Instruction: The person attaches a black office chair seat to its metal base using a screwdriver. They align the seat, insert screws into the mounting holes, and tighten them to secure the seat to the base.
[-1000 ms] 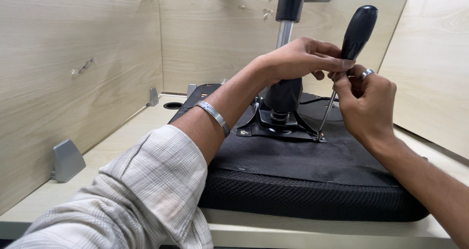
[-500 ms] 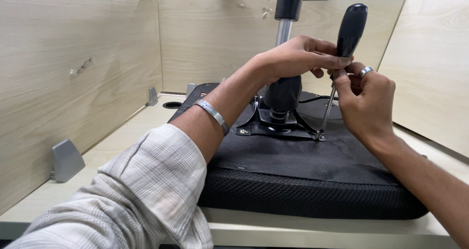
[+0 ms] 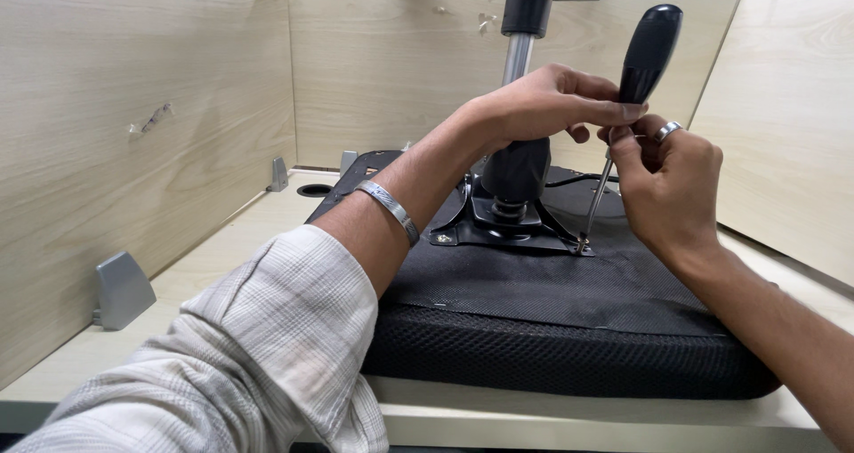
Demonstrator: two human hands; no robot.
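While my right hand point(image 3: 672, 186) pinches the thin shaft of the screwdriver point(image 3: 648, 48) and my left hand point(image 3: 543, 102) closes its fingertips on the black handle's lower end, the tip sits on a screw point(image 3: 580, 245) at the right corner of the metal mounting plate point(image 3: 507, 231). The plate lies on the upturned black seat cushion point(image 3: 569, 328), which rests across the desk point(image 3: 267, 231).

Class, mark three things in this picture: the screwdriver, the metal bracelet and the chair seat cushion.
screwdriver point(image 3: 648, 51), head view, on its black handle.
metal bracelet point(image 3: 389, 208), head view, on the band across the left wrist.
chair seat cushion point(image 3: 551, 284), head view, on its black underside fabric.
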